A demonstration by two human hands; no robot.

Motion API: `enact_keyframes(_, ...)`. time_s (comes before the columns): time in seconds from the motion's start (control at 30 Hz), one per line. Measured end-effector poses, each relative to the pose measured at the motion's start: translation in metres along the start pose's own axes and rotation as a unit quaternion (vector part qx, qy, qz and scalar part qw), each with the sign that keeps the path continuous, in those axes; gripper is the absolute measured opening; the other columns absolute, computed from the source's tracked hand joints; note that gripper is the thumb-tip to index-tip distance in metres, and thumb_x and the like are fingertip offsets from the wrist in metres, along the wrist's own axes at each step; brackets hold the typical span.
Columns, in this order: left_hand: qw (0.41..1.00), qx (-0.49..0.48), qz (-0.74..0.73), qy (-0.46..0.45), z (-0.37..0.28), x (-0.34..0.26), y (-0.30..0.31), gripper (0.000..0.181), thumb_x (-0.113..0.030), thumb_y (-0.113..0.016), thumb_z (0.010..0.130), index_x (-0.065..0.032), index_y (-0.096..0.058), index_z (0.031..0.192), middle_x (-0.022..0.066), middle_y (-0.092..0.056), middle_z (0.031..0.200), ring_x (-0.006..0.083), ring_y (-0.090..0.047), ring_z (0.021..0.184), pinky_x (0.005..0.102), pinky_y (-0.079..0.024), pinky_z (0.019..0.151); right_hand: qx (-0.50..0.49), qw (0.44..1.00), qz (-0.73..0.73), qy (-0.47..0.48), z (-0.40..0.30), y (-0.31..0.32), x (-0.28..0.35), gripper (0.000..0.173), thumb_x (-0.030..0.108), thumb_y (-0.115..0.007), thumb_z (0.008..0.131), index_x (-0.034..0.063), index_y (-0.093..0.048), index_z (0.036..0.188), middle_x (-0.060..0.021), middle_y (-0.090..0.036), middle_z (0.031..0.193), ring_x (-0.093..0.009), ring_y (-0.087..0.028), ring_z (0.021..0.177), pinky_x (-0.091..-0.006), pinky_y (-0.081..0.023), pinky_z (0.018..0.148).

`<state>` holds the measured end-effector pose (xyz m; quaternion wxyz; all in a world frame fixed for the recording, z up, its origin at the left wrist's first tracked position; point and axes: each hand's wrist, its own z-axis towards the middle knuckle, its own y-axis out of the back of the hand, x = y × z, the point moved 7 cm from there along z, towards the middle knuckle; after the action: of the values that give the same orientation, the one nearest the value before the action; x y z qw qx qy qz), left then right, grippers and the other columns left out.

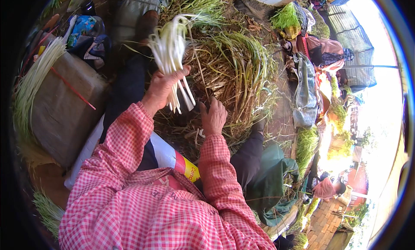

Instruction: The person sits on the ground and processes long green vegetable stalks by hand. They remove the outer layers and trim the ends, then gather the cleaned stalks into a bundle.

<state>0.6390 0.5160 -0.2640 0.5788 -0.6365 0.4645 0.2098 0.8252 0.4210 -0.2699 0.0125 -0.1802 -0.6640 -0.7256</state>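
My left hand (163,86) is closed around a small bunch of pale vegetable stalks (173,46). Their white ends stick out below the fist, and the looped, greener part rises above it. A thin, dry, straw-like strand (198,60) runs from the top of the bunch down to my right hand (214,115), which pinches its lower end between thumb and forefinger. Both hands are apart, above a large heap of dry and green stalks (236,75). To the left, a long bundle of pale stalks (40,75) lies over a brown block-like support (65,110), with a red strip (73,88) on it.
Green leaves (204,7) lie beyond the heap. My legs flank it, with a green cloth or sack (272,182) at right and a printed sack (175,156) beneath me. A grey sack (304,91) lies farther right. Another person (326,188) is at the far lower right.
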Motion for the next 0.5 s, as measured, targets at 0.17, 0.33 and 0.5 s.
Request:
enact_keyframes(0.17, 0.968, 0.006, -0.25, -0.012, 0.005, -0.019, -0.002, 0.028, -0.023, -0.066, 0.09, -0.0093, -0.059, 0.114, 0.0008, -0.059, 0.087, 0.0165, -0.062, 0.079, 0.0357, -0.054, 0.066, 0.349, 0.932, -0.101, -0.008, -0.118, -0.142, -0.043, 0.044, 0.038, -0.055, 0.088, 0.0063, -0.062, 0.118, -0.0201, -0.056, 0.126, -0.035, -0.052, 0.118, -0.0581, -0.035, 0.1)
enact_keyframes(0.33, 0.937, 0.093, -0.33, 0.064, -0.008, -0.015, -0.011, 0.026, -0.024, -0.065, 0.091, -0.0107, -0.059, 0.112, -0.0069, -0.045, 0.069, 0.0056, -0.046, 0.057, 0.0252, -0.041, 0.051, 0.393, 0.918, -0.05, -0.002, -0.101, -0.111, -0.026, 0.036, 0.039, -0.061, 0.085, 0.0131, -0.069, 0.108, -0.0137, -0.07, 0.1, -0.031, -0.067, 0.09, -0.0427, -0.053, 0.078)
enact_keyframes(0.5, 0.97, 0.117, -0.186, 0.1, -0.018, -0.005, -0.03, 0.024, -0.017, -0.07, 0.087, -0.0082, -0.061, 0.107, -0.004, -0.05, 0.061, 0.007, -0.047, 0.047, 0.0245, -0.043, 0.045, -0.057, 0.991, 0.018, -0.119, 0.014, 0.053, -0.047, 0.015, 0.022, -0.062, 0.089, 0.009, -0.067, 0.093, -0.0094, -0.064, 0.079, -0.027, -0.064, 0.073, -0.0412, -0.053, 0.066)
